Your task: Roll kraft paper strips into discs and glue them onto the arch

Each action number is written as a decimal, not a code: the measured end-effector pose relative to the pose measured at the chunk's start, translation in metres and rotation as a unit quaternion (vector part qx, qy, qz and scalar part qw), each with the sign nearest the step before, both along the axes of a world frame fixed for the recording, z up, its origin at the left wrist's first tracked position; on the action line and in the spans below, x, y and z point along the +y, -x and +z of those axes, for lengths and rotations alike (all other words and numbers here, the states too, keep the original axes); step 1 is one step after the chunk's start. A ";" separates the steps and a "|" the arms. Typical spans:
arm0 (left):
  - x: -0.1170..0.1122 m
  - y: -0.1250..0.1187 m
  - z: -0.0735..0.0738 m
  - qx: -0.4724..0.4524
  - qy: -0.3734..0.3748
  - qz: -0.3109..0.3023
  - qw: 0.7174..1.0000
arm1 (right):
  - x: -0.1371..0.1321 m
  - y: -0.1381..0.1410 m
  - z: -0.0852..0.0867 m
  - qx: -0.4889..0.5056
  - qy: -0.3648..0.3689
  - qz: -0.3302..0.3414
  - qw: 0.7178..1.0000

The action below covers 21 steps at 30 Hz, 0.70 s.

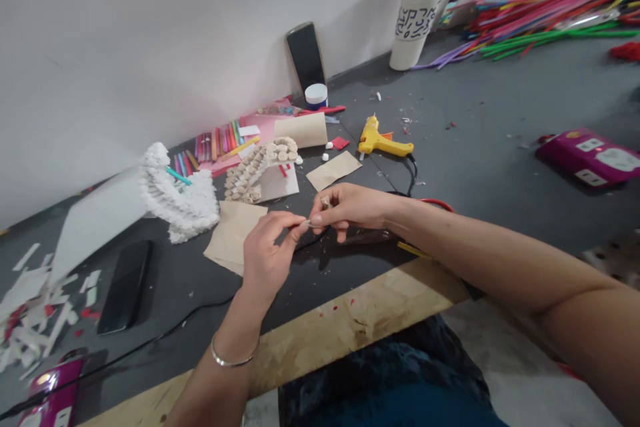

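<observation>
My left hand (267, 250) and my right hand (350, 207) meet over the dark table. Between their pinched fingertips is a small beige paper strip (307, 222), mostly covered by the fingers. A short curled end of similar paper (326, 201) shows near my right index finger. Beside my left hand lie beige paper sheets (233, 237). Beyond the fingers is a smaller beige paper piece (334, 171). Farther back, an arched form of rolled beige paper coils (247, 173) rests next to a cardboard tube (303, 130). A yellow glue gun (383, 141) lies on its side behind my right hand.
A white ruffled paper form (177, 197) and a black phone (125, 287) are at left, near white scraps (30, 320). Another phone (306, 53) leans on the wall. A cup (417, 20), pipe cleaners (545, 7) and a purple power strip (593, 157) occupy the right. A black cable (190, 313) crosses the front.
</observation>
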<state>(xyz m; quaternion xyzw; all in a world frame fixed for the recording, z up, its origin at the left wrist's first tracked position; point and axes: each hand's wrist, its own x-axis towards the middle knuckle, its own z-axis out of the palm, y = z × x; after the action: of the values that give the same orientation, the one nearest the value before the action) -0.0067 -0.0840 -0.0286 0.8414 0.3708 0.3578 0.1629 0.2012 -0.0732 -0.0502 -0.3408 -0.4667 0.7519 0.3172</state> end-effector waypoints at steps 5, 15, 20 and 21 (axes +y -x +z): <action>0.002 0.001 0.001 -0.003 -0.015 0.004 1.000 | 0.005 -0.008 -0.003 0.005 -0.007 -0.009 1.000; 0.006 0.006 0.001 0.012 -0.038 0.013 0.999 | 0.003 -0.020 0.009 -0.162 -0.195 0.028 0.967; 0.007 0.007 0.001 0.024 -0.040 0.003 0.999 | 0.005 -0.024 0.009 -0.217 -0.328 0.013 0.919; 0.007 0.007 0.001 0.024 -0.032 0.002 0.999 | 0.006 -0.025 0.008 -0.223 -0.345 0.017 0.912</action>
<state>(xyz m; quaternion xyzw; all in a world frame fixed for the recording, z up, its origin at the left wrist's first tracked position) -0.0133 -0.0768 -0.0281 0.8538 0.3645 0.3495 0.1265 0.2257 -0.0675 -0.0421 -0.3613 -0.7612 0.4540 0.2898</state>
